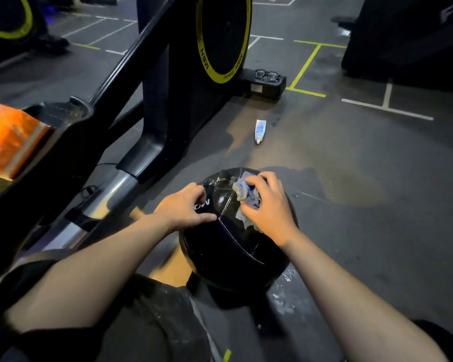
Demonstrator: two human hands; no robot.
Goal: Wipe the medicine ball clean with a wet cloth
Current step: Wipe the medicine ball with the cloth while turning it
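Item one, the medicine ball (228, 246): black, stitched in pale seams, with white lettering partly covered; I see it low and just right of centre in my view, resting on the dark gym floor (351, 231) in front of my knees. Item two, my left hand (185, 207): laid on the ball's upper face at about 10 o'clock, fingers bent with the tips touching the surface, thumb stretched along a seam, gripping nothing but the ball itself. Item three, my right hand (268, 209): on the ball at about 1 o'clock, fingers curled round the cloth (246, 195) and pressing it against the ball. The cloth is grey-blue, bunched, with folds spilling out above and below my fingers. Item four, a small white tube (260, 130) lying on the floor at 12 o'clock from the ball, well apart from it. Item five, an exercise bike (168, 87) at 11 o'clock, black frame with a yellow-rimmed flywheel (224, 35). Item six, a pair of glasses (267, 75) resting on the bike's base block, at 12 o'clock beyond the tube. Item seven, an orange-lit object (8, 137) at 9 o'clock, too blurred for me to identify.
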